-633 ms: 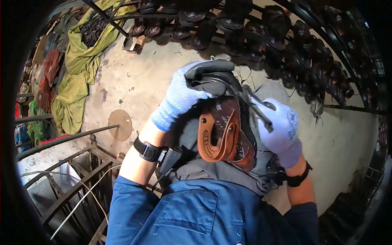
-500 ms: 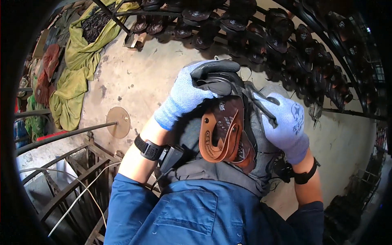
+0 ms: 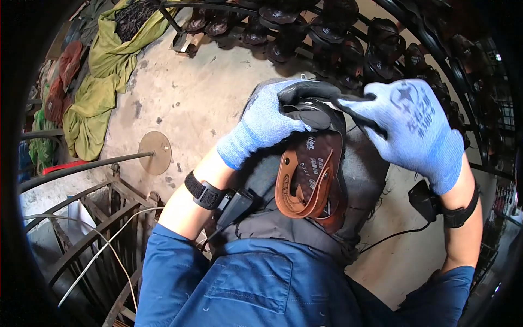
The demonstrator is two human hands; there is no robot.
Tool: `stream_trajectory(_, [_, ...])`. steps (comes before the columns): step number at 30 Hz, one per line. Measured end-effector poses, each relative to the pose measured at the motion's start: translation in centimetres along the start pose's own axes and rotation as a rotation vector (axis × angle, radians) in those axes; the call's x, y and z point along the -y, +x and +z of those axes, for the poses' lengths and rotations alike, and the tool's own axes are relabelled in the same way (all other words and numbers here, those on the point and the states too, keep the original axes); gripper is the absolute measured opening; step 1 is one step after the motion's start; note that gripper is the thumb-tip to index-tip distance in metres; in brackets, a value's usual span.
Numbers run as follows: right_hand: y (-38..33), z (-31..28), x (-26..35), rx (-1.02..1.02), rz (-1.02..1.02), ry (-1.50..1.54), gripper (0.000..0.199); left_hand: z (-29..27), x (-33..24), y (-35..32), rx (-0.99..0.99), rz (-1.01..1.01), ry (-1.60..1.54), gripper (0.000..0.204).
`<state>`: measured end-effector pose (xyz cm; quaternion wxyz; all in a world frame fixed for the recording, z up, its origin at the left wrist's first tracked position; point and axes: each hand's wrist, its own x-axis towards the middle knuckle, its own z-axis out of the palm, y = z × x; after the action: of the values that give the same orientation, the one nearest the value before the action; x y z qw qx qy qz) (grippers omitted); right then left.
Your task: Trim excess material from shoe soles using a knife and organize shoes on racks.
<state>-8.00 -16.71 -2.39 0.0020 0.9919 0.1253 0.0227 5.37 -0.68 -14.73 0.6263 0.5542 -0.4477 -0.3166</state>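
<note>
Gloved hands working a brown leather shoe upper (image 3: 311, 180) on the lap.
Left hand (image 3: 265, 124) clamped over its dark toe; right hand (image 3: 415, 129) closed, pinching a black strip (image 3: 357, 111).

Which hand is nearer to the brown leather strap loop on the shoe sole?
The left. The left hand grips the shoe's toe just above and left of the brown strap loop. The right hand is farther, up and to the right, pulling on a black strip.

Shoe rack (image 3: 348, 43) close ahead, bare floor (image 3: 207, 92) left
</note>
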Motion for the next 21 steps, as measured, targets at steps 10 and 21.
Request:
stream_trajectory(10, [0.0,-3.3,-0.6,-0.062,-0.092,-0.071,0.036,-0.1,-2.3,2.8,0.169,-0.007,-0.071,0.056])
stream_trajectory(21, [-25.3,3.9,18.3,-0.281,1.317,0.465,0.04,19.6,-5.3,4.6,1.012,0.136,0.179,0.031])
